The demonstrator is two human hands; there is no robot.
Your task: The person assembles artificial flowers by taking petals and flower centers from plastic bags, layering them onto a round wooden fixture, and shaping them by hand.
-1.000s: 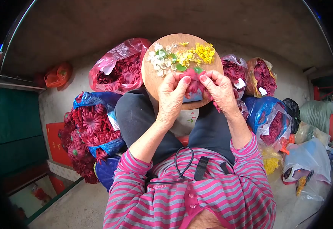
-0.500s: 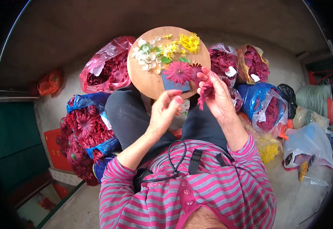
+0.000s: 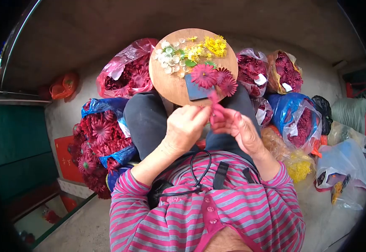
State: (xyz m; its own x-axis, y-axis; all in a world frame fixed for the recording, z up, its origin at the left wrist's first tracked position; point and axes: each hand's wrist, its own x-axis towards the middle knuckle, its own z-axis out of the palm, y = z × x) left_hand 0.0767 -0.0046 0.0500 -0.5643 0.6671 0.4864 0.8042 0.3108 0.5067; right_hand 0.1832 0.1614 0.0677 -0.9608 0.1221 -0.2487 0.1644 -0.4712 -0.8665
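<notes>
My left hand (image 3: 186,128) is closed, its fingertips pinching a dark-red artificial flower (image 3: 217,114) whose petals are blurred by motion. My right hand (image 3: 248,136) is just beside the flower, fingers stretched out and thumb apart; its fingertips lie at the petals, and whether they touch is hard to make out. Beyond the hands, a round wooden board (image 3: 160,82) bears a dark-blue flat pad (image 3: 196,91). Several dark-red flower heads (image 3: 204,75) lie on and beside that pad. White flower pieces (image 3: 169,63) and yellow ones (image 3: 215,45) are spread farther back.
Bags full of dark-red flowers surround me: a pink bag (image 3: 107,80) at the far left, a blue bag (image 3: 91,110) by my left knee, another blue bag (image 3: 280,105) at the right. A white plastic bag (image 3: 346,161) and a bag of yellow pieces (image 3: 299,170) sit on the right floor.
My hands have come together lower down, and the left now pinches a flower. The right hand has loosened and turned. Another red flower head now shows at the board's right edge.
</notes>
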